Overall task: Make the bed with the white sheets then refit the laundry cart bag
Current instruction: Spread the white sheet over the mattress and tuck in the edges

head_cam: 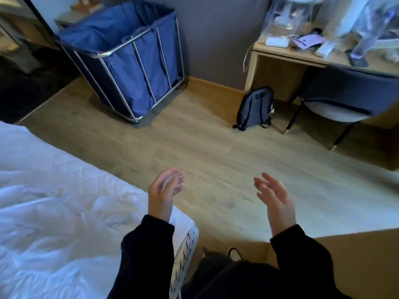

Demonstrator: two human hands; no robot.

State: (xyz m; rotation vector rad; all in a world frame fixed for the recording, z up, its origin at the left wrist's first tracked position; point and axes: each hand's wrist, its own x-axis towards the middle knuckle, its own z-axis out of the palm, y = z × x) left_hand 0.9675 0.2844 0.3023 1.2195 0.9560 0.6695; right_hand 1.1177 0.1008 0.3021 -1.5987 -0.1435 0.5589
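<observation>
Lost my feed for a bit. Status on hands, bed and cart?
Left hand and right hand open, empty. White sheets on bed, wrinkled. Blue bag hangs in cart, far corner. Bare floor between; backpack off to the side.

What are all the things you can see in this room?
Bed: one, white sheets, lower left.
Laundry cart: one, blue bag in a metal frame, far left by the wall.
Backpack: one, dark, on the floor beside the desk.
Desk: one, light wood, top right, with clear bags on it.
Chair: one, dark, at the desk.
Left hand: open, empty, black sleeve.
Right hand: open, empty, black sleeve.
</observation>
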